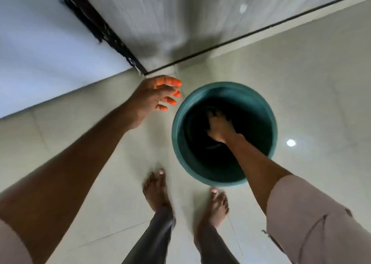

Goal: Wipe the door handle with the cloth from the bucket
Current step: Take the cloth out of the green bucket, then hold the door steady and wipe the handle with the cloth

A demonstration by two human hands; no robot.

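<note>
Down inside the bucket (pixel 223 133), at centre right of the frame, almost everything is dark: our right hand (pixel 217 128) reaches deep into it, fingers pointing toward the far wall, and we cannot tell whether it is closed on anything. The cloth itself cannot be made out; there are only faint curved dark folds around the hand that may be fabric or water. No door handle shows anywhere in the view. Our left hand (pixel 154 97) hangs in the air just left of the bucket's rim, fingers loosely spread and curled, holding nothing, its fingertips lit orange. Both forearms are cut off by the lower corners, the right one emerging from a pale pink sleeve (pixel 313 221). Much of the frame is smeared by motion, especially the upper part. The floor (pixel 301 83) is pale glossy tile with thin joints and two bright round light reflections. A dark strip (pixel 241 37) runs diagonally across the upper right where floor meets a pale grey wall panel, and a black ragged edge (pixel 96 25) slants down from the upper left beside a bluish-white surface. We count one teal bucket, two hands and two bare feet (pixel 156 189) standing just below the bucket.
</note>
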